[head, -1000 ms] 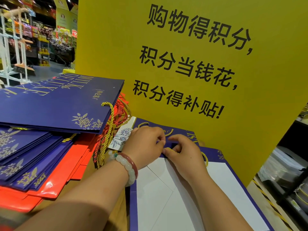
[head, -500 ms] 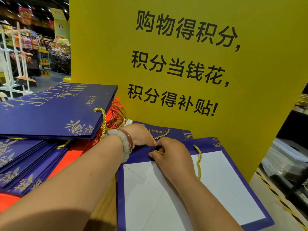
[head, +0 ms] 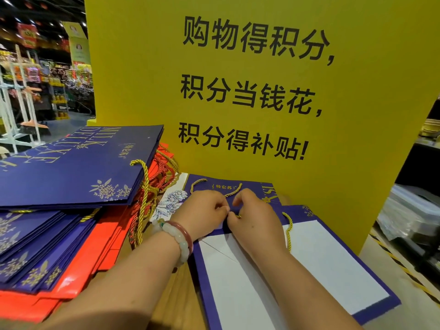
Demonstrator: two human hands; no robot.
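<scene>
A flat blue paper gift bag (head: pixel 333 265), its white inner panel facing up, lies in front of me on a wooden table (head: pixel 176 303). Its gold rope handle (head: pixel 288 232) loops beside my right wrist. My left hand (head: pixel 202 214), with a bead bracelet on the wrist, and my right hand (head: pixel 254 215) meet at the bag's top edge. Both hands' fingers are curled and pinch the gold rope there. Under this bag lies another blue bag (head: pixel 252 186) with its own gold handle.
A tall stack of blue and red gift bags (head: pixel 71 177) with gold and red cords fills the left of the table. A big yellow sign board (head: pixel 262 91) stands right behind the bags. Shop shelves show at far left, plastic-wrapped goods (head: pixel 409 215) at right.
Both hands have stayed at the bag's top edge, working the gold rope; the left hand came back beside the right. The view shifted slightly.
</scene>
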